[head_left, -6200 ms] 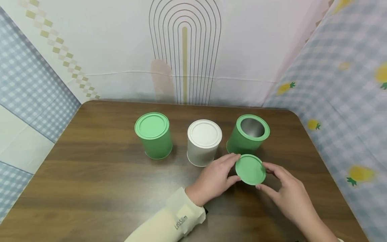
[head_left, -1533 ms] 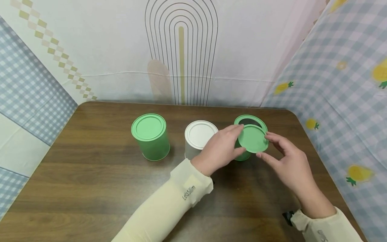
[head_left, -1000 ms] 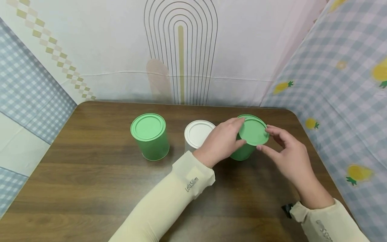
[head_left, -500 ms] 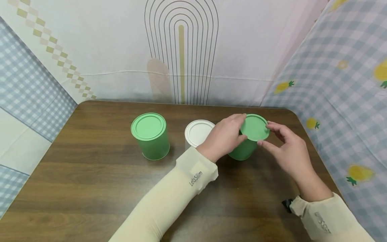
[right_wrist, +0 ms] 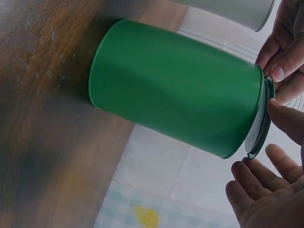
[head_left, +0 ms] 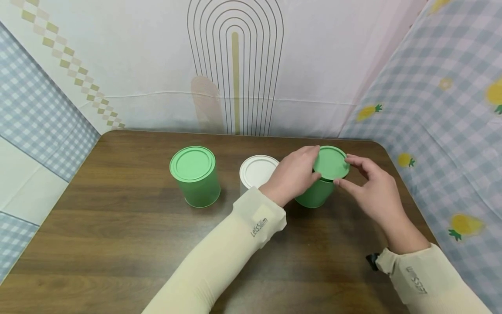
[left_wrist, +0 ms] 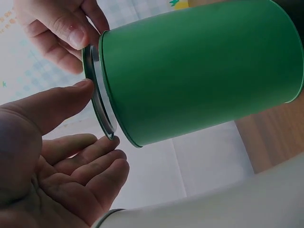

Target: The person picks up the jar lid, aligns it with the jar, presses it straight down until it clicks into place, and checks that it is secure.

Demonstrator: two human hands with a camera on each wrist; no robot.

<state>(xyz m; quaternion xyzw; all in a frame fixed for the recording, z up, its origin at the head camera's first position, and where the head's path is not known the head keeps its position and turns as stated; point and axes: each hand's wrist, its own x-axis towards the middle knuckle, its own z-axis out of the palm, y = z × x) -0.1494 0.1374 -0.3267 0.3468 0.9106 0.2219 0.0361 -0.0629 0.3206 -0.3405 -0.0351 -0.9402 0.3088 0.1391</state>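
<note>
A green round lid (head_left: 331, 163) lies over the top of the right-hand green can (head_left: 315, 195). Both wrist views show a narrow gap between the lid's rim (left_wrist: 97, 97) and the can, wider at one side, so the lid sits slightly tilted. My left hand (head_left: 294, 175) pinches the left edge of the lid between thumb and fingertips. On the opposite edge, my right hand (head_left: 375, 190) holds it the same way, thumb at the near side. The green can (right_wrist: 175, 88) stands upright on the table.
To the left stands a white can (head_left: 257, 171) with its lid on, partly hidden by my left hand. Farther left is another lidded green can (head_left: 196, 176). The wooden table (head_left: 137, 226) meets a patterned cloth backdrop (head_left: 157, 65) behind.
Both hands have carried the green lid from in front of the right-hand can up and back over its mouth. In the last second it shifted slightly farther back, covering the opening.
</note>
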